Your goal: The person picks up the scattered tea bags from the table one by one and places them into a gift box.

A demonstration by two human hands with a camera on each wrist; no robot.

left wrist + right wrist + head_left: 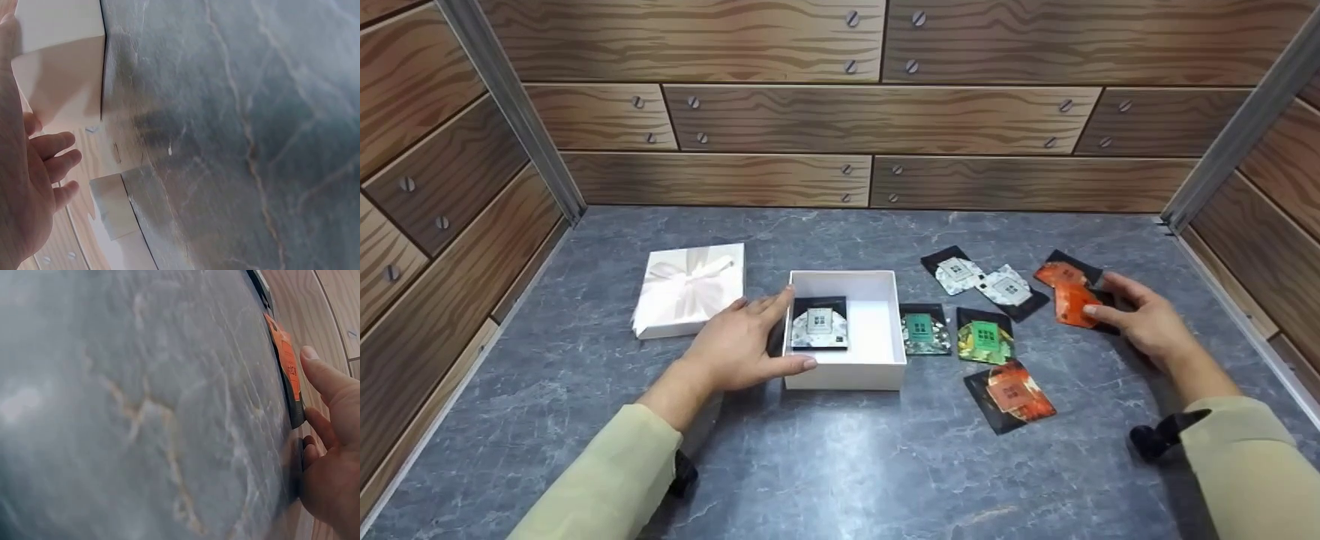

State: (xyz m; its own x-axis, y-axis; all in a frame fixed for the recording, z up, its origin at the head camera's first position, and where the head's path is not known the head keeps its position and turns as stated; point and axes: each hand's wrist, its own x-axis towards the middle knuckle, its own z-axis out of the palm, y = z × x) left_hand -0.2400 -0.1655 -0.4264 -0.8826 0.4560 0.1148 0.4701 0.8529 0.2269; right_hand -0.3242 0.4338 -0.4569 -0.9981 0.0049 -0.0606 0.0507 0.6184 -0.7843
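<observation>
An open white box (844,376) holds a black-and-white sachet (820,324) in its left side. My left hand (742,341) rests at the box's near left corner, fingers along the left wall and thumb at the front rim. In the left wrist view, the left hand's fingers (59,165) are loosely extended beside the box (59,79). My right hand (1147,326) is at an orange-and-black sachet (1072,304), thumb over its face. The right wrist view shows the thumb slightly apart from the orange sachet (288,363), with a finger at its edge.
A white lid (690,289) with a ribbon bow lies left of the box. To the right are two white-and-black sachets (1006,287), a dark green one (924,330), a light green one (985,336) and a red-orange one (1011,396). Another orange sachet (1061,271) is partly overlapped.
</observation>
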